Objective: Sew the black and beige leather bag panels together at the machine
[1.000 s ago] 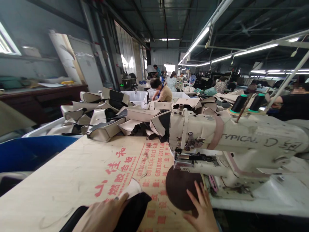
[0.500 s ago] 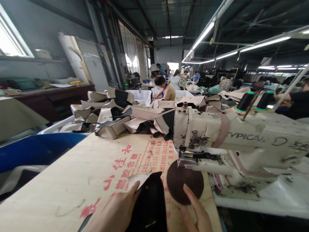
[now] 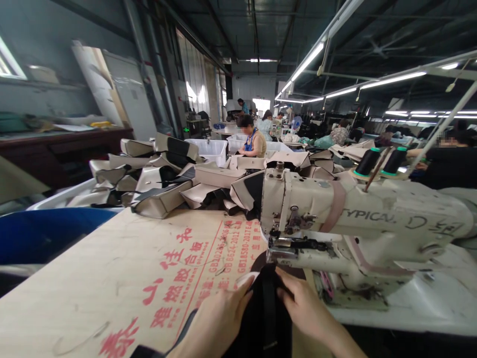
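A black sewn piece (image 3: 265,318) of leather-like material is between my hands at the bottom middle, with a narrow strip running down its length. My left hand (image 3: 219,313) pinches its left edge, where a pale flap (image 3: 247,280) shows beside the thumb. On the other side, my right hand (image 3: 307,306) has its fingers closed on the upper right edge. The top of the piece lies just below the needle end of the cream sewing machine (image 3: 305,199). Behind it, a dark brown disc (image 3: 298,272) is mostly covered by the piece and my right hand.
A plywood tabletop (image 3: 149,258) with red print spreads to the left. Beige-and-black sewn pieces (image 3: 164,196) are heaped along its far edge. A blue container (image 3: 55,233) stands at the left. Black thread spools (image 3: 367,161) stand behind the machine. Co-workers (image 3: 255,141) sit farther back.
My right hand has gone from the brown disc to the black piece and closed on its edge. My left hand has carried the piece rightward, over part of the disc.
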Action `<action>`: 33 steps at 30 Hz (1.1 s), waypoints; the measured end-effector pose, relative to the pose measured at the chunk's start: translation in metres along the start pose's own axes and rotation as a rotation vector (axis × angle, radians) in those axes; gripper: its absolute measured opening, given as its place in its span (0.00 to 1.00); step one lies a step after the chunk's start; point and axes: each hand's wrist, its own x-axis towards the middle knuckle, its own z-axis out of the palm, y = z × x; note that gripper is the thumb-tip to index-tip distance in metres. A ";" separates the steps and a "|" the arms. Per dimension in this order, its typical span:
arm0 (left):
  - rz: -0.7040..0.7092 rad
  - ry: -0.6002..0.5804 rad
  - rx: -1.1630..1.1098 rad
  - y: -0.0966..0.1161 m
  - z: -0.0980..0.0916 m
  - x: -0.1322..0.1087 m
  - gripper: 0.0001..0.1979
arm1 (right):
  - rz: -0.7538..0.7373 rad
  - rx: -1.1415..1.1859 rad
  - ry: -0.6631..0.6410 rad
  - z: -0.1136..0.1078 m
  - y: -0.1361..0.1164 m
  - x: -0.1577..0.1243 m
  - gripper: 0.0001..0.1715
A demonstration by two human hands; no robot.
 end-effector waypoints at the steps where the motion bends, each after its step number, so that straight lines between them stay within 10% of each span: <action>1: 0.016 -0.027 0.001 -0.003 0.003 0.001 0.20 | -0.001 0.013 -0.014 0.001 0.000 0.003 0.27; 16: 0.280 -0.088 -0.176 -0.018 0.019 0.039 0.17 | -0.038 0.028 -0.255 -0.014 0.013 0.016 0.19; 33: 0.278 -0.131 -0.236 -0.024 0.020 0.047 0.10 | -0.072 -0.118 -0.019 0.009 0.036 0.004 0.11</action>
